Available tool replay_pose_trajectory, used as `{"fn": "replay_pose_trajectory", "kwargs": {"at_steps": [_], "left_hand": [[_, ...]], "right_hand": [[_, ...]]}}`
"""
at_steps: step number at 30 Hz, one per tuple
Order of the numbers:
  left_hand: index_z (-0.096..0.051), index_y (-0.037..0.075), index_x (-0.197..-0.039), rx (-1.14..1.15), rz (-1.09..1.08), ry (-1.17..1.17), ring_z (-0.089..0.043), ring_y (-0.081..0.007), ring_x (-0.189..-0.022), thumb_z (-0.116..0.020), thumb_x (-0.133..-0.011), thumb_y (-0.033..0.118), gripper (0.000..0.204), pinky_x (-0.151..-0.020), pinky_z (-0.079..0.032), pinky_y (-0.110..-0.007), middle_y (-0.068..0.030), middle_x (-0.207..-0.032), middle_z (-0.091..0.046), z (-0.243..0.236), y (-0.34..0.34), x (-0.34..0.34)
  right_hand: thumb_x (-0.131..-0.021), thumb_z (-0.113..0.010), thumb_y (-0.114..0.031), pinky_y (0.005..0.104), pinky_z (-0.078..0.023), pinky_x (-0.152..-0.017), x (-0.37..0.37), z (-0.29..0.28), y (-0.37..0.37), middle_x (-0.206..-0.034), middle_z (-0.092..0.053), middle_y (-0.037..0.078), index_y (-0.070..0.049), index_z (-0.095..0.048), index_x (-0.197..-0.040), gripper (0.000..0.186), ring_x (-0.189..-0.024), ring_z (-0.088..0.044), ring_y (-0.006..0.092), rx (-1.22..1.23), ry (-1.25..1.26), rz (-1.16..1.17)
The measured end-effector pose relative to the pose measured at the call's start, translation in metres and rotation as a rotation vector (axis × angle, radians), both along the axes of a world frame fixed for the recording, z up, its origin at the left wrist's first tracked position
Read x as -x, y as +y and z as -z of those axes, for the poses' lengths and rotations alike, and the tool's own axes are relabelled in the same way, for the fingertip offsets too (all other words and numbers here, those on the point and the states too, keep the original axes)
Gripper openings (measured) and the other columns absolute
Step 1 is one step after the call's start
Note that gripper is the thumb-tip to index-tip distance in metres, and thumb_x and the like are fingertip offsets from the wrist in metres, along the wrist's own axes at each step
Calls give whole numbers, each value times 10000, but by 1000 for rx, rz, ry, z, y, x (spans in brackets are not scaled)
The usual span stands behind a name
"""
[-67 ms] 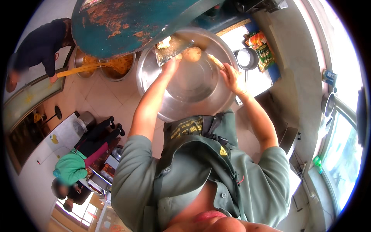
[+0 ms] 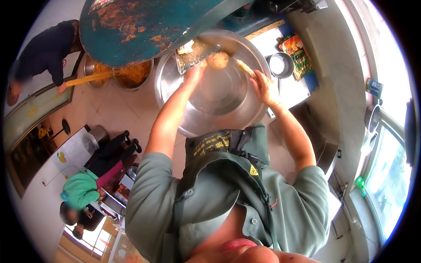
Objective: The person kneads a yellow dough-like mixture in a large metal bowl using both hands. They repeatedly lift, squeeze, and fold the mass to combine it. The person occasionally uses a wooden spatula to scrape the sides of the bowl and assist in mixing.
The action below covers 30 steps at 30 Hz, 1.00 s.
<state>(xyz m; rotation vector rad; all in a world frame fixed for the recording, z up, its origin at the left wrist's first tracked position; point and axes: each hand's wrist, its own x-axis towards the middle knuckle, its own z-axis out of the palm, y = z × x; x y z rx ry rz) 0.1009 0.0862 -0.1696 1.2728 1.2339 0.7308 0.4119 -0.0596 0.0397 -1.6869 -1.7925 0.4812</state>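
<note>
My left hand (image 2: 194, 73) reaches over the left side of a wide metal basin (image 2: 173, 111). Its fingertips are at the lower edge of a wet metal plate (image 2: 187, 61) under a dark green, rust-patched machine cover (image 2: 140, 33). What those fingers grip, if anything, is hidden. Just right of them is a round, pale brown, potato-like lump (image 2: 217, 60). My right hand (image 2: 265, 90), at the basin's right side, is closed round a narrow, pale, stick-like piece (image 2: 245, 69) that points up and left over the basin. Its exact kind is unclear.
Metal pots of orange-yellow shreds (image 2: 133, 76) stand left on the tiled floor. A dark-sleeved person (image 2: 48, 48) holds a long yellow stick (image 2: 90, 79) over them. Right are a saucepan (image 2: 280, 65) and a colourful packet (image 2: 298, 55). A green-clad person (image 2: 83, 188) is lower left.
Hardly anything differs. Both hands and the pale lump keep nearly the same places, and the view has shifted very slightly.
</note>
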Motion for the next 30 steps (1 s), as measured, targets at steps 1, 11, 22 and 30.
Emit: {"fn": "replay_pose_trajectory", "kwargs": {"at_steps": [1,11,22,30], "left_hand": [[-639,70,-1229,15,66,-41,-633,-230,-1140,-704,-927,138,317,-1025,-472,-403,-54,-1200,-664,0,-4,-2],[-708,116,-1169,-101,1072,515,-590,-348,-1198,-745,-755,58,420,-1008,-515,-411,-90,-1311,-645,-135,-122,66],[-703,94,-1123,-39,981,418,-625,-374,-1064,-752,-755,112,371,-930,-526,-432,-110,-1182,-655,-125,-159,14],[-670,35,-1137,138,203,-42,-659,-341,-1011,-711,-856,112,294,-887,-539,-419,-157,-1056,-673,-49,-141,10]], "right_hand": [[-917,-739,-196,403,-577,-623,-1,3,-1,-929,-725,143,-63,-608,-1225,360,-761,-717,332,-4,1,14],[-906,-753,-191,395,-570,-611,-2,0,-2,-875,-719,124,-46,-601,-1213,372,-720,-713,312,5,-15,17],[-905,-760,-134,373,-580,-671,0,4,4,-895,-721,155,-17,-623,-1196,343,-761,-728,312,-20,16,13],[-881,-765,-132,403,-586,-813,-3,-3,1,-898,-719,128,2,-600,-1186,372,-771,-720,330,-15,-29,-31]]}}
